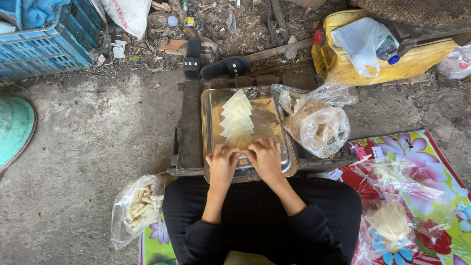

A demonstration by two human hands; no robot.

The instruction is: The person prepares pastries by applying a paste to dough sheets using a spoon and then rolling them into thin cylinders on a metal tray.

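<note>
A metal tray (212,113) rests on a low dark wooden stand (190,128) in front of me. On the tray lies a row of several pale, thin pastry wrappers (237,117), overlapped with their points facing away. My left hand (222,163) and my right hand (265,157) are side by side at the near end of the row, fingers bent down onto the nearest wrapper, which they largely cover. What lies under the fingers is hidden.
Clear plastic bags (320,125) of filling sit right of the tray. A bag of rolled sticks (138,206) lies at my left knee. More bags (392,216) rest on a floral mat (431,157). A yellow jerrycan (343,64), black sandals (216,66) and a blue crate (44,46) stand beyond.
</note>
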